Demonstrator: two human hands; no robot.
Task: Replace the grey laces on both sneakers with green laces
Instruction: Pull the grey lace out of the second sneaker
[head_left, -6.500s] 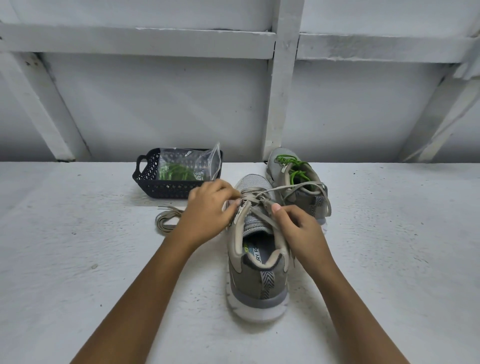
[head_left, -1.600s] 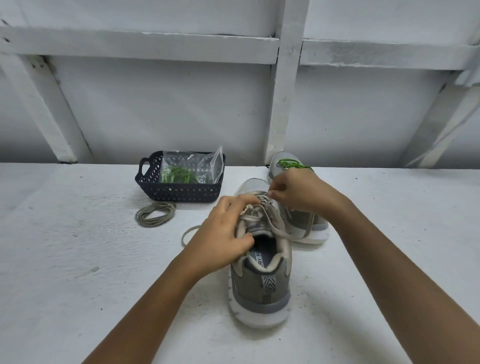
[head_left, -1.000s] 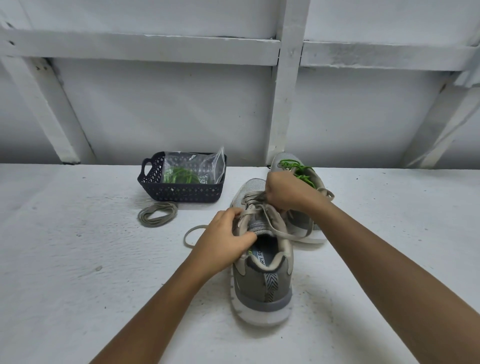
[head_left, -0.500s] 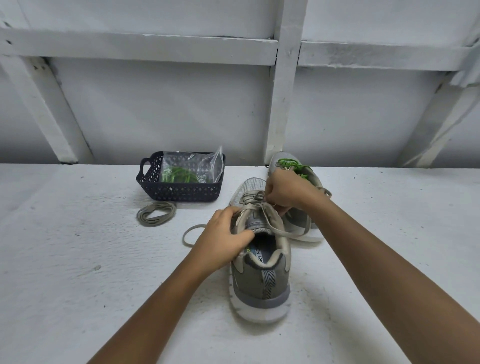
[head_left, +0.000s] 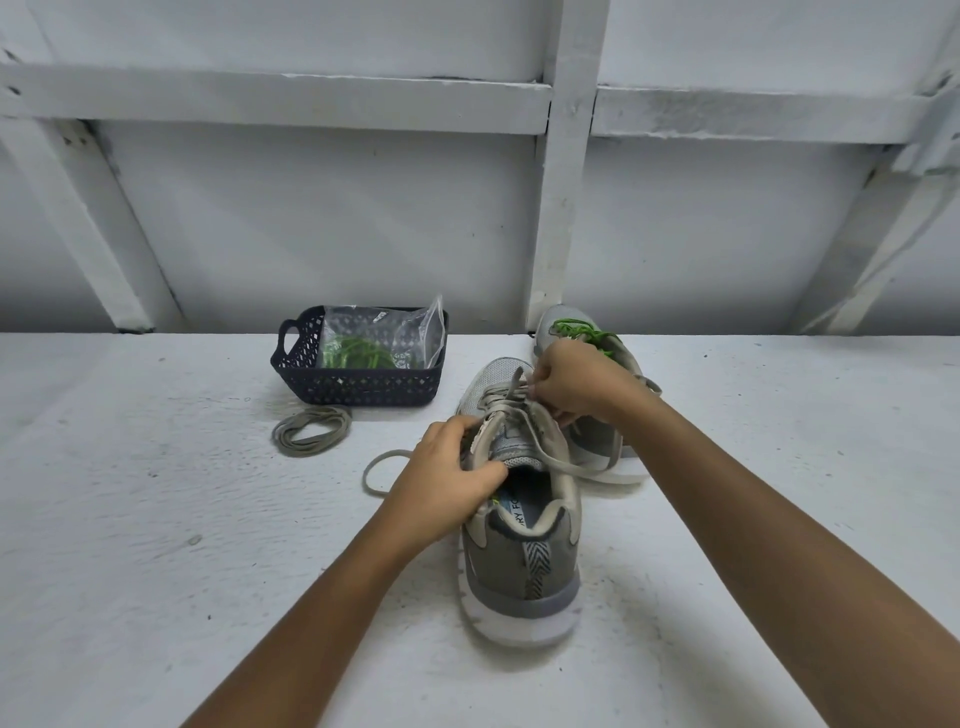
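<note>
BENCH, MID-SWAP: A dark basket (head_left: 358, 387) on the table (head_left: 156, 519) holds a clear bag (head_left: 384, 338) of green laces (head_left: 353, 358). My left hand (head_left: 447, 478) grips the near sneaker (head_left: 524, 561) by its collar; my right hand (head_left: 576, 384) pinches its grey lace (head_left: 509, 400). The insole reads "RY FO". The far sneaker (head_left: 597, 447) is laced green.

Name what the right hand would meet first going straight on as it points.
Likely the near sneaker, at its laced front; the right hand pinches the grey lace there; depth unclear.
</note>
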